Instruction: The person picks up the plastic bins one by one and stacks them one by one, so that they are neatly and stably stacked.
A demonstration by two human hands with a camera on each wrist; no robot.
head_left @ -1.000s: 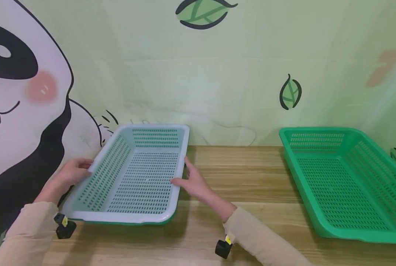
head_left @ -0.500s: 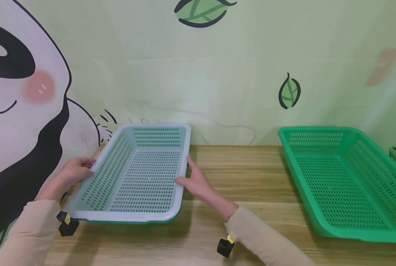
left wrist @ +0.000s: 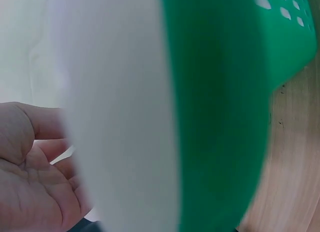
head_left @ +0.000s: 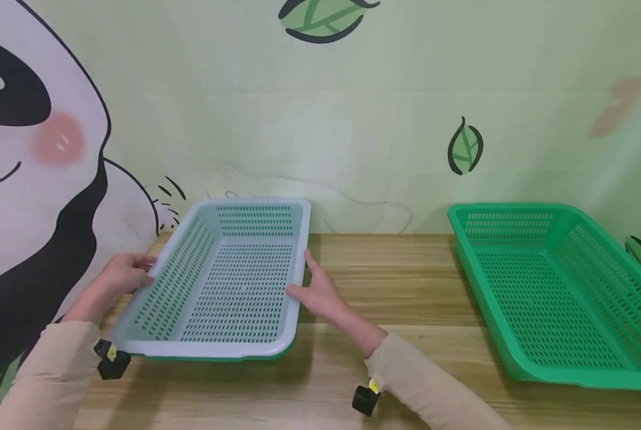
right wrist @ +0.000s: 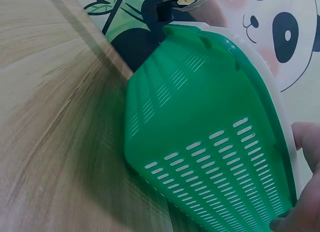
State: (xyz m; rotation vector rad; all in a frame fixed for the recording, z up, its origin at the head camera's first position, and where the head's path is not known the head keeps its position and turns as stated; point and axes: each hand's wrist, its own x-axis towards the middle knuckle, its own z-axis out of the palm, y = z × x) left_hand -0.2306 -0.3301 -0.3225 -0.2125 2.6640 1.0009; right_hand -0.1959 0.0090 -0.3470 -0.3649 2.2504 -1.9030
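Note:
A white perforated plastic basket [head_left: 234, 286] sits nested inside a green basket [right wrist: 200, 127] on the left of the table, as the head and right wrist views show. My left hand [head_left: 123, 275] holds the stack at its left long side, thumb at the white rim. Opposite it, my right hand [head_left: 320, 292] grips the right long side; its thumb lies on the white rim and a fingertip reaches under the green one. In the left wrist view the rims, close to the lens, hide the left fingertips [left wrist: 45, 167].
A second green basket [head_left: 500, 322] stands at the right of the wooden table [head_left: 385, 286]. Behind the table hangs a pale green backdrop [head_left: 363, 119] printed with a panda and leaves. Small black cameras [head_left: 365, 399] are strapped to both wrists.
The nested baskets have shifted slightly to the right, with both hands keeping their hold. The head view has turned a little, so the backdrop and the other green basket appear slightly further left.

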